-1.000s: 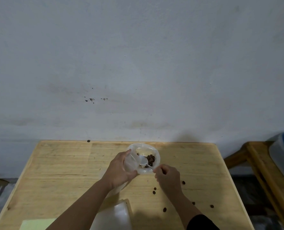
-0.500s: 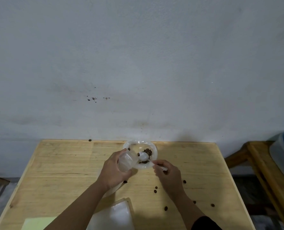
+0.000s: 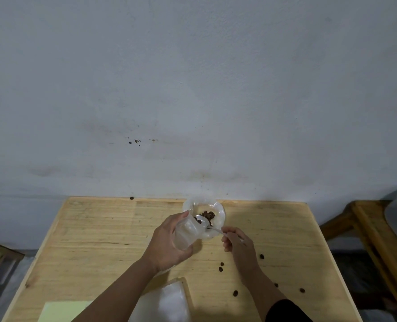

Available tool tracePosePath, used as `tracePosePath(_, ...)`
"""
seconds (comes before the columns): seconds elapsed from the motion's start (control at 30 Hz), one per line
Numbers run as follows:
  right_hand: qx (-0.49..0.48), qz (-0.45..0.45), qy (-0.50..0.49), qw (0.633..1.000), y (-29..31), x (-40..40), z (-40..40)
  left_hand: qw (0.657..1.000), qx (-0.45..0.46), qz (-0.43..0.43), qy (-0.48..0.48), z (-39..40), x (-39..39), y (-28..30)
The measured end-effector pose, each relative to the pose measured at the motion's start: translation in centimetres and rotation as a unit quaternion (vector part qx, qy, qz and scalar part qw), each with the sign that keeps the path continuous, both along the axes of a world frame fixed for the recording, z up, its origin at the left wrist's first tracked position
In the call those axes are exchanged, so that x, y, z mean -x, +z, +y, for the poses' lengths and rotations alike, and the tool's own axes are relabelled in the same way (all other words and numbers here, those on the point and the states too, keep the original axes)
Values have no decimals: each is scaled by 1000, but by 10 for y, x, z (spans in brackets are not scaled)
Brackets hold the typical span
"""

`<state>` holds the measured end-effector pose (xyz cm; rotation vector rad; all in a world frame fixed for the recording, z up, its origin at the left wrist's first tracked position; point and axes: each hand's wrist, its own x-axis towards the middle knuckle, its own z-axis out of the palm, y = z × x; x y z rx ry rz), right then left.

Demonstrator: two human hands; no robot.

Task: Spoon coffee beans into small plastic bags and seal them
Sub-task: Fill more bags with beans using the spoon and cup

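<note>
The left hand (image 3: 167, 246) grips a small plastic bag (image 3: 187, 232) while the right hand (image 3: 238, 245) pinches a spoon (image 3: 212, 227) dipped among coffee beans (image 3: 206, 216). This looks like the scooping step; next, the loaded spoon must tip into the bag's mouth

Dark brown beans (image 3: 207, 215) are showing in a clear bag (image 3: 218, 211); pale grainy bench (image 3: 99, 240), yellow-green paper (image 3: 60, 311) at seven o'clock.

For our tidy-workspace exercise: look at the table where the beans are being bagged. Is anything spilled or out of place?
Yes. Several loose coffee beans lie scattered on the wooden table near the right hand, outside the clear bean container. One more bean sits alone at the table's far edge by the wall.
</note>
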<state>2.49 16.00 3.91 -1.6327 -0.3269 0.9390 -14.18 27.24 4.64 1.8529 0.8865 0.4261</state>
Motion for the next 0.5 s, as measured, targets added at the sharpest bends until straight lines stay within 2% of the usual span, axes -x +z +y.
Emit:
tracePosePath(0.3, 2, 64, -68, 996, -7, -2, -5, 999, 3, 25, 22, 1, 3, -7)
tracePosePath(0.5, -12, 38, -88, 995, 11, -15, -6, 999, 0, 32, 27, 0, 4, -9)
